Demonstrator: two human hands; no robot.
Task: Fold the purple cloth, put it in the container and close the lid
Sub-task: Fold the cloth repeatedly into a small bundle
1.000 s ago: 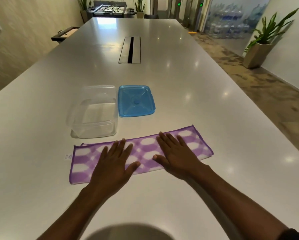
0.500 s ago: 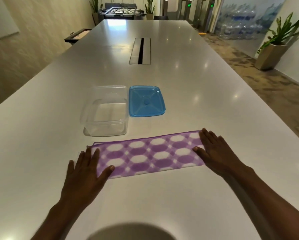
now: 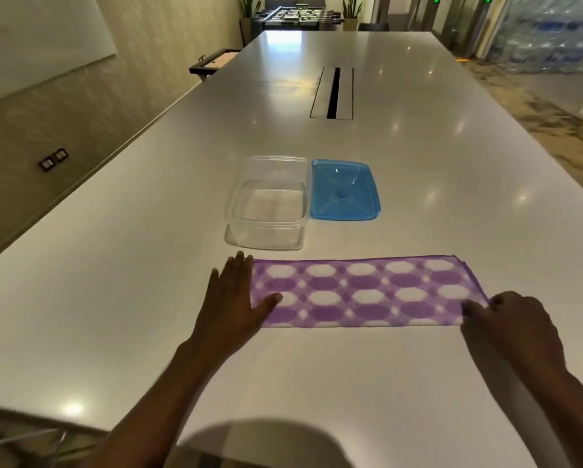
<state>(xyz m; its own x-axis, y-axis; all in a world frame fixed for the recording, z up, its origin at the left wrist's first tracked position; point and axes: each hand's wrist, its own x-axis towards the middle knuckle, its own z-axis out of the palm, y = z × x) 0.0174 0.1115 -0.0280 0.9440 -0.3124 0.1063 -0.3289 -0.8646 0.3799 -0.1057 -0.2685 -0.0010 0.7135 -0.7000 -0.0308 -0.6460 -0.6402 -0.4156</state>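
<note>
The purple and white patterned cloth (image 3: 361, 292) lies flat on the white table (image 3: 418, 170) as a long folded strip. My left hand (image 3: 231, 304) rests flat with spread fingers on its left end. My right hand (image 3: 509, 324) has curled fingers on the strip's near right corner; whether it pinches the cloth is unclear. Behind the cloth stands the clear plastic container (image 3: 266, 206), open and with nothing inside. Its blue lid (image 3: 344, 190) lies flat on the table just to the right of it.
A cable slot (image 3: 333, 92) runs along the table's middle farther back. The table's left edge drops to a wall with sockets (image 3: 53, 159). A foosball table (image 3: 297, 15) and plants stand at the far end of the room.
Both hands slid outward from the middle of the cloth to its two ends. My right hand went from flat to curled at the right corner. The camera turned left.
</note>
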